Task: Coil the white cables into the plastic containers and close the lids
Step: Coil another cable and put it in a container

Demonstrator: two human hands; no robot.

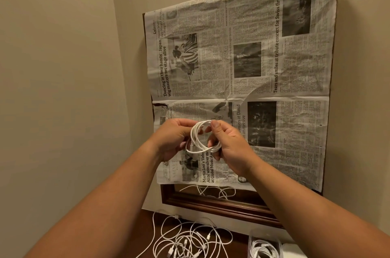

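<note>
1. the coiled white cable point(202, 139) hangs in the air between your two hands, wound into several round loops. it is well above the tabletop and not in a container yet.
2. your left hand point(173, 139) has its fingers curled round the left side of the loops and is clamped on them, probably to stop the turns from springing apart.
3. your right hand point(228, 148) grips the other side, with the thumb pressed on top of the ring and the fingers wrapped under its lower right. holding both sides likely makes the ring small and flat enough to drop into a container.
4. i cannot tell where the cable's ends sit. something like a plug shows at the lower left of the loops, but it is too small to be sure.
5. the loose white cables point(190, 240) lie tangled on the dark tabletop point(147, 221) below your forearms, apart from the coil, so most of the coiling looks yet to be done.
6. the plastic container point(264, 245) stands at the lower right, near the tangle, with a coiled cable already inside. its lid cannot be made out.
7. behind your hands, newspaper point(253, 67) covers a panel leaning against the wall. its wooden frame point(211, 202) shows below the paper, and the uncovered strip there seems to reflect the cables.
</note>
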